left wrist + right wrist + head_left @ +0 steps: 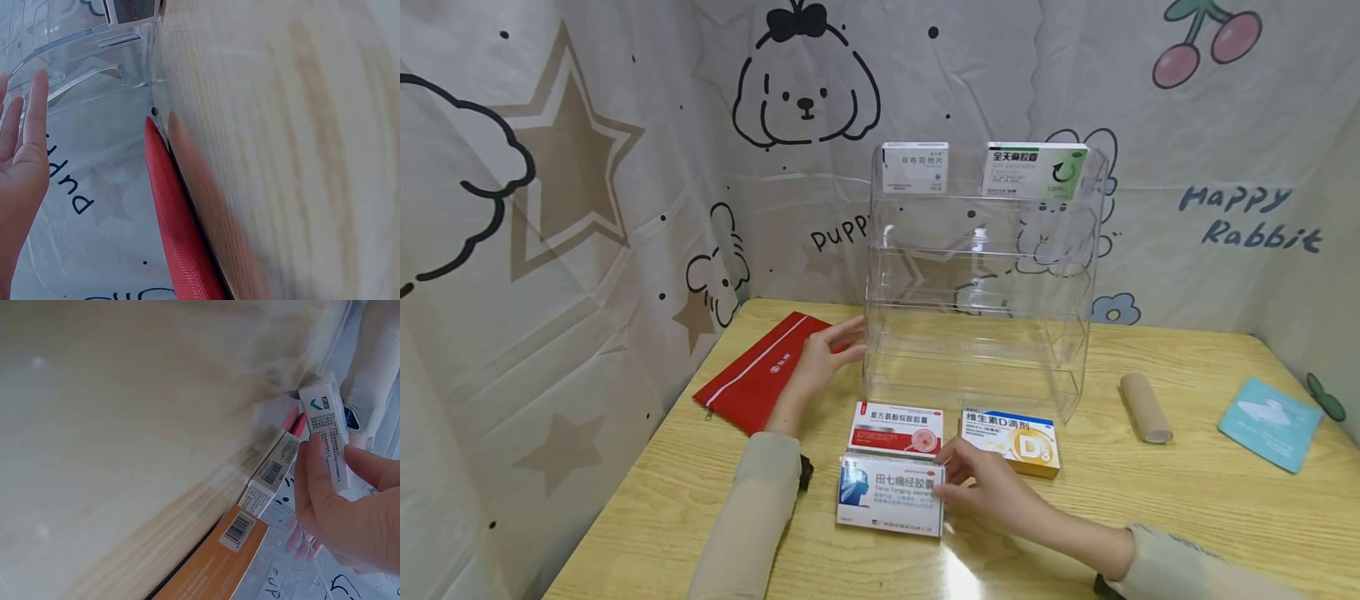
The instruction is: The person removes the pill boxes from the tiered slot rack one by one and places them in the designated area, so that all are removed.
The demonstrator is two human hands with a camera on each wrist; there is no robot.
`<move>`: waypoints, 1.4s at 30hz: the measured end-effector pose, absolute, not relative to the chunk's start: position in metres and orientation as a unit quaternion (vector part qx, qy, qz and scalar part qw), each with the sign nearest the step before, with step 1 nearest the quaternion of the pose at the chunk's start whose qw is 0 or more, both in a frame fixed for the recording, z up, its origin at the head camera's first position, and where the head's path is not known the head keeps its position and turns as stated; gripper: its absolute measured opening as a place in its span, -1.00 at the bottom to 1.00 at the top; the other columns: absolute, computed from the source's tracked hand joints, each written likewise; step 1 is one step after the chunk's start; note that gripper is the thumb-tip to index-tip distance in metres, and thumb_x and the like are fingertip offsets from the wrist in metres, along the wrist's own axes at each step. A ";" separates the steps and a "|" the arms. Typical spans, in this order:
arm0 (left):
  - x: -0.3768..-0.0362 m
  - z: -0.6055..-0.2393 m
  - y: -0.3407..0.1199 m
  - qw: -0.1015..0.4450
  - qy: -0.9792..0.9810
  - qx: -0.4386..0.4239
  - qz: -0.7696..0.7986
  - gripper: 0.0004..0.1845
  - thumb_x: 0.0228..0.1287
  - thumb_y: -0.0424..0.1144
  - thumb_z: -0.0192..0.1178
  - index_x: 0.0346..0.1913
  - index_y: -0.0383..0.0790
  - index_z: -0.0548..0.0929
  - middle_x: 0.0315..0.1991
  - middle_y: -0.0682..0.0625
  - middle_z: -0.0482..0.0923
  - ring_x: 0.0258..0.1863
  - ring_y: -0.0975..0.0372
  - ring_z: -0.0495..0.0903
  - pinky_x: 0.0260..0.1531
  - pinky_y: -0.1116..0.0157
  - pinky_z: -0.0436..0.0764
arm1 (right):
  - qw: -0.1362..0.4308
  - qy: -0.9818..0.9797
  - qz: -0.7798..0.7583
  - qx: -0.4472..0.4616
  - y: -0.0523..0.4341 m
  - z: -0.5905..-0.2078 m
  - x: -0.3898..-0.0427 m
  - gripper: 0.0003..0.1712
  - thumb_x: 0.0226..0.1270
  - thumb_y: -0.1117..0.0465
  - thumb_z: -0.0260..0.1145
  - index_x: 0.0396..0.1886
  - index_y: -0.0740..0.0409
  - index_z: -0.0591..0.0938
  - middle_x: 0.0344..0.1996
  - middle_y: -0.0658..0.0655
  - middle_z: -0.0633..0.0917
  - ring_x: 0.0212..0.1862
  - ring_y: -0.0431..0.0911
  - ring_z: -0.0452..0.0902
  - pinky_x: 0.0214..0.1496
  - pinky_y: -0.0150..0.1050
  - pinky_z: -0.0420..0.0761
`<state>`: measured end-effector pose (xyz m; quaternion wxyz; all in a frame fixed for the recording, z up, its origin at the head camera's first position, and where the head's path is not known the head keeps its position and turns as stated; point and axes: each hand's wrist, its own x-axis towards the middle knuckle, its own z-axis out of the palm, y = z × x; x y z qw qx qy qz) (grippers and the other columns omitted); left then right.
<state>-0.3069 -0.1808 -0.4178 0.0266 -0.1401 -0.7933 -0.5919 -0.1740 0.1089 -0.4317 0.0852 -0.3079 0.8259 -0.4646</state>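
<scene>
on the wooden table (1150,500), seen from the head camera, the right hand (992,492) pinched the right end of a white box with a blue head drawing (891,504), which lay flat at the near edge of a cluster, just in front of a red-and-white box (897,428) and beside a yellow d3 box (1011,440). the left hand (827,354) rested with straight, loosely spread fingers against the left wall of a clear acrylic shelf rack (977,283), above a red pouch (758,371).

from the left wrist, the fingers (34,119) lay straight, close together, touching the clear rack (94,50); the red pouch (178,231) sat alongside.

from the right wrist, thumb and fingers (312,481) gripped the white box (325,428) by its end, the other boxes just beside it.
</scene>
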 end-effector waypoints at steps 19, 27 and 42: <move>-0.308 -0.420 -0.182 0.025 -0.796 -0.143 -0.588 -0.39 0.30 -0.32 0.27 0.41 -0.17 0.40 0.29 -0.22 0.51 0.29 -0.02 0.51 0.22 0.06 0.58 | 0.146 0.844 -0.416 -0.306 0.104 -0.436 -0.178 -0.74 0.27 0.20 0.37 -0.17 0.30 0.58 -0.53 0.06 0.71 -0.51 -0.33 0.57 -0.46 -0.47 0.60; -0.308 -0.417 -0.181 0.025 -0.794 -0.142 -0.590 -0.40 0.31 -0.34 0.26 0.41 -0.18 0.40 0.31 -0.20 0.49 0.30 -0.01 0.51 0.22 0.10 0.58 | 0.165 0.840 -0.425 -0.296 0.103 -0.436 -0.180 -0.75 0.28 0.24 0.36 -0.20 0.37 0.60 -0.55 0.07 0.69 -0.55 -0.31 0.57 -0.52 -0.45 0.62; -0.307 -0.417 -0.181 0.025 -0.794 -0.138 -0.592 -0.39 0.30 -0.33 0.26 0.41 -0.17 0.40 0.32 -0.20 0.48 0.30 -0.01 0.50 0.24 0.07 0.57 | 0.160 0.845 -0.415 -0.297 0.102 -0.438 -0.182 -0.71 0.29 0.25 0.35 -0.15 0.44 0.61 -0.56 0.10 0.71 -0.59 -0.26 0.59 -0.53 -0.49 0.61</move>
